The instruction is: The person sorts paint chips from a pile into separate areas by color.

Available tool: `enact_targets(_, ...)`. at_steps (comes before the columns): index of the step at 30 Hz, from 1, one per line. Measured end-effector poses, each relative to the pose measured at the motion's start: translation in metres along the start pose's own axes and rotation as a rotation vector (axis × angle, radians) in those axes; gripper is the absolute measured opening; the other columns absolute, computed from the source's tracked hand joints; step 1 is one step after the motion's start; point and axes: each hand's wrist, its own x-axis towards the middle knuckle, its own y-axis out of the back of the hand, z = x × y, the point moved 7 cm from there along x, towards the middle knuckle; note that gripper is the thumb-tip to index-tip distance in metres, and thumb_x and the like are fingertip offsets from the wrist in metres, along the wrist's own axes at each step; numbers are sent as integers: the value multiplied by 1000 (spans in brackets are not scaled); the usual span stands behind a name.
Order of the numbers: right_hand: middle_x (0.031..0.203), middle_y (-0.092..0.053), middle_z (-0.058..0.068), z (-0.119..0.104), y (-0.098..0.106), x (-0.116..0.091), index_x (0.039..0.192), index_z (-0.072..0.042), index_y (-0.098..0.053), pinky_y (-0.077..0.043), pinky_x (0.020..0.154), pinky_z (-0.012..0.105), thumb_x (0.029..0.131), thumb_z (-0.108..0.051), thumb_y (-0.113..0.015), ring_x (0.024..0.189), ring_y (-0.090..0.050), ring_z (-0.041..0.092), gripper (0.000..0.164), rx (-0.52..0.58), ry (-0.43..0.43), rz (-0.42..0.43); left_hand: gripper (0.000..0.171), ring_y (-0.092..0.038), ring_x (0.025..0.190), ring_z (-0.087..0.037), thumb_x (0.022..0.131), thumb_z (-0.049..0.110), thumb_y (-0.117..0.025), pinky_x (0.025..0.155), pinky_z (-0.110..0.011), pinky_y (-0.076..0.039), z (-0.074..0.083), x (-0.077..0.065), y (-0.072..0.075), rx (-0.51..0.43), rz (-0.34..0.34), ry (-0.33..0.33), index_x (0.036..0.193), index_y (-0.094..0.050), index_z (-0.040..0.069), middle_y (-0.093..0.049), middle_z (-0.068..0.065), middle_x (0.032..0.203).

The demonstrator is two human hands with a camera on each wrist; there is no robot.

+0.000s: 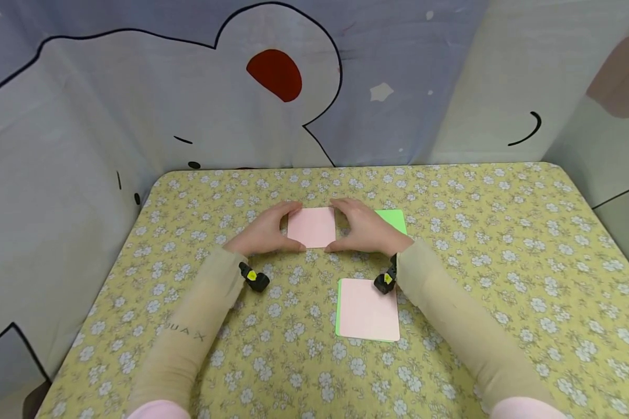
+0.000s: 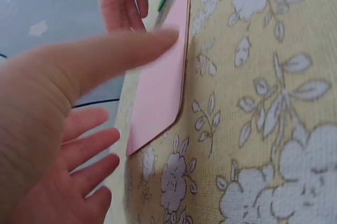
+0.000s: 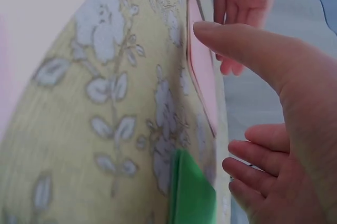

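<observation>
Far pink square (image 1: 311, 227): a thin, flat, pale pink, card-like square with slightly rounded corners; I see it lying between the two hands, and I place the rest by it.
Left hand (image 1: 266, 230): I see it at the left side of the far pink square, thumb and fingers spread apart, thumb near the near left corner, forefinger near the far left one; I cannot tell whether the tips touch.
Right hand (image 1: 367, 227): it faces the other from the right side of the far pink square, thumb and fingers likewise apart; contact I cannot tell here either.
Green piece (image 1: 392, 220): bright green, flat, card-like, right of the far pink square, partly hidden from my head view by the right hand.
Near pink square (image 1: 369, 308): another pale pink, flat, card-like square, nearer me than the far pink square and to its right, a bright green sheet (image 1: 338, 311) edging out beneath it.
Tablecloth (image 1: 293, 372): yellow fabric with white flowers, under the far pink square.
Backdrop (image 1: 398, 52): pale cartoon-printed cloth, beyond the far pink square.
</observation>
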Motion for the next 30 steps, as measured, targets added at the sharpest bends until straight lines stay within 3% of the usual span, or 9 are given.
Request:
enact_targets(13,161,-33,15,0,15,-27,160,-4,-30,-25,120,52,83,-48,-82,148,-27,34,103,-47,6,17,95,-39,142,-30,82,35,-88,117,-44,-33,8,-9,-2,25,71,9,158,-38,8,-39,-11,159)
enact_targets(19,161,-32,16,1,18,-42,160,-6,-30,-27,119,55,84,-51,-80,149,-26,34,101,-45,6,30,92,-41,140,-31,83,36,-87,115,-44,-37,20,-16,-8,23,81,-18,157,-39,9,-40,-12,157)
enact_targets(30,161,-34,12,-3,21,-62,159,-9,-34,-34,115,55,84,-52,-80,145,-32,32,98,-31,21,43,89,-36,144,-27,85,37,-85,118,-47,-31,47,-25,-21,-22,74,-72,158,-39,15,-39,-5,159)
